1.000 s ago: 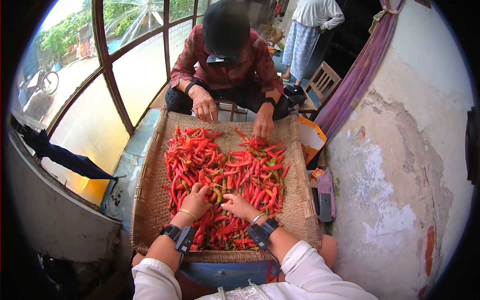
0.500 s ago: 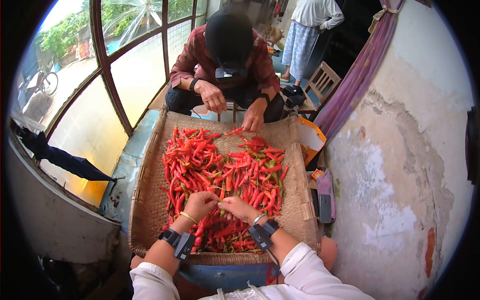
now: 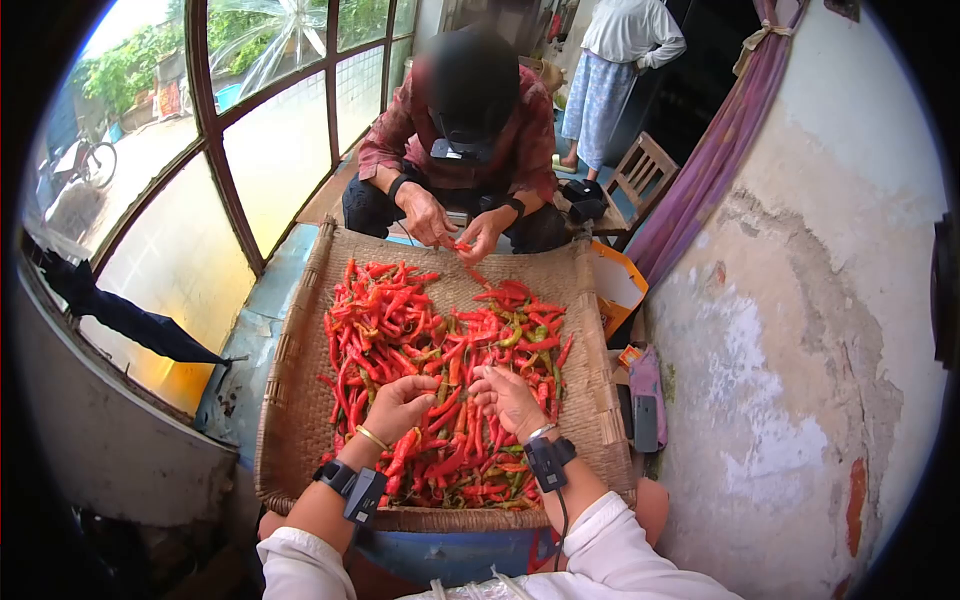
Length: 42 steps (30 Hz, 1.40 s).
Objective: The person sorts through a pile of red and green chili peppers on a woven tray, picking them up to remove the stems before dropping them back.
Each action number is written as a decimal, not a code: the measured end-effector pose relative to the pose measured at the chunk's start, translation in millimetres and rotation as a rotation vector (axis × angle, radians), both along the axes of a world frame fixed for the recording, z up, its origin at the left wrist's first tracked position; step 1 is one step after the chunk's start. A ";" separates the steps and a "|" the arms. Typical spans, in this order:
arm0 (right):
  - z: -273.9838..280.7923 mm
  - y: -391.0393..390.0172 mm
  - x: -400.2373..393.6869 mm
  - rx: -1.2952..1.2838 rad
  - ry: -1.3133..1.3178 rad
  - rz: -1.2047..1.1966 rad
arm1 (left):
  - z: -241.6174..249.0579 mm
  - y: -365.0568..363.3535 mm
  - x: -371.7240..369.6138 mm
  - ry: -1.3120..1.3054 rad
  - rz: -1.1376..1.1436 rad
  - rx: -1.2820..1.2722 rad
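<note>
Red chili peppers (image 3: pixel 385 320), a few greenish or orange, lie heaped in a woven tray (image 3: pixel 290 400). Over the near part of the heap, my left hand (image 3: pixel 398 408) has its thumb and fingers pinched together; what sits between them, if anything, is too small to tell. To its right, my right hand (image 3: pixel 510 402) is held just above the peppers, fingers loosely bent and apart, with no pepper visible in it. Across the tray, a co-worker's two hands (image 3: pixel 455 232) hold a red chili pepper over the far edge.
The co-worker (image 3: pixel 450 110) sits at the tray's far side, and another person (image 3: pixel 610 80) stands behind. A wooden chair (image 3: pixel 640 185), an orange box (image 3: pixel 618 280) and a phone (image 3: pixel 646 422) are on the right. Windows and a dark umbrella (image 3: pixel 150 320) line the left.
My hands, together at a small thing before, have moved apart; the right one went up and right and its fingers loosened. The co-worker's hands came together, lifting a pepper.
</note>
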State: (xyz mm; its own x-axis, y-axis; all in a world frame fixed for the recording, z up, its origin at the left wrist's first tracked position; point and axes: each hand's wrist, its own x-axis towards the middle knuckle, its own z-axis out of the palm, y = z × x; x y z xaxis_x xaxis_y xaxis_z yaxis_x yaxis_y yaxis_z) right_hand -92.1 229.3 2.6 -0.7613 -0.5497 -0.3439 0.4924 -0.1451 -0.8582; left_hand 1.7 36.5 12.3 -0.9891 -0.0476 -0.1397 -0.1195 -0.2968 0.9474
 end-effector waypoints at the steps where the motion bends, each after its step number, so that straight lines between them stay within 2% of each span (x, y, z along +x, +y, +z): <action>1: -1.0 -9.0 7.5 0.065 0.033 0.096 | 0.8 -1.8 -1.9 0.010 0.003 -0.003; 3: -0.3 -23.0 21.2 0.088 0.084 0.244 | -1.7 -2.8 1.1 0.057 -0.143 0.004; 4: -2.7 -25.3 24.4 0.087 0.077 0.242 | -3.6 -0.9 1.6 0.095 -0.179 -0.018; 6: -3.0 -28.0 27.1 -0.080 -0.056 0.302 | 3.1 -3.0 4.2 0.049 -0.237 0.008; 8: 3.7 -26.3 26.0 -0.103 -0.031 0.311 | 0.1 -0.8 6.6 -0.006 -0.297 0.040; 10: 3.8 -20.4 24.3 -0.131 -0.026 0.312 | -1.1 3.1 2.7 0.153 -0.327 -0.046; 11: 1.8 -20.4 19.0 -0.134 -0.008 0.316 | 6.5 0.7 5.7 -0.005 -0.363 -0.094; 13: 1.5 -19.2 19.3 0.030 0.063 0.397 | 0.4 0.5 4.1 -0.002 -0.398 -0.192; 15: 4.5 -16.0 15.7 0.090 0.111 0.379 | -6.0 2.4 5.1 -0.052 -0.411 -0.230; 17: 13.9 -9.8 6.3 0.154 0.189 0.263 | -16.6 4.6 1.0 0.045 -0.091 -0.345; 18: 16.2 -4.8 -0.7 0.165 0.212 0.148 | -20.5 -1.4 0.6 0.053 -0.053 -0.523; 19: 17.1 2.6 -8.0 0.067 0.164 0.022 | -24.0 -7.6 0.3 0.052 -0.052 -0.522; 21: 20.1 11.6 -17.5 -0.257 0.039 -0.279 | -28.3 -15.4 0.1 0.070 -0.135 -1.213; 22: 16.0 14.6 -21.3 -0.257 0.042 -0.280 | -25.0 -14.8 3.0 0.008 -0.183 -1.286; 24: 6.6 18.2 -26.1 -0.408 -0.120 -0.531 | -29.6 -12.3 6.1 0.036 -0.201 -1.367; 25: 2.2 17.4 -24.2 -0.407 -0.121 -0.530 | -30.3 -11.3 7.6 0.061 -0.223 -1.450; 26: -3.7 14.3 -19.9 -0.269 -0.154 -0.438 | -29.2 -10.5 7.3 0.058 -0.227 -1.449; 28: -16.7 6.0 -10.2 -0.072 -0.142 -0.185 | -17.2 -7.5 5.9 -0.152 -0.375 -1.445; 29: -23.2 0.0 -3.8 -0.043 -0.103 -0.050 | -20.5 -8.2 6.0 -0.153 -0.375 -1.444; 31: -17.2 -16.7 12.0 0.194 -0.010 0.157 | -28.7 -11.1 6.2 -0.078 -0.409 -1.472; 34: -18.5 -28.2 26.4 0.425 0.233 0.488 | -25.5 -12.0 7.8 -0.042 -0.383 -1.406; 38: -15.2 -31.6 35.2 0.509 0.337 0.651 | -19.6 -10.7 5.5 0.025 -0.323 -1.340; 42: -7.8 -32.2 36.0 0.462 0.287 0.693 | -20.5 -11.0 1.5 0.088 -0.124 -1.149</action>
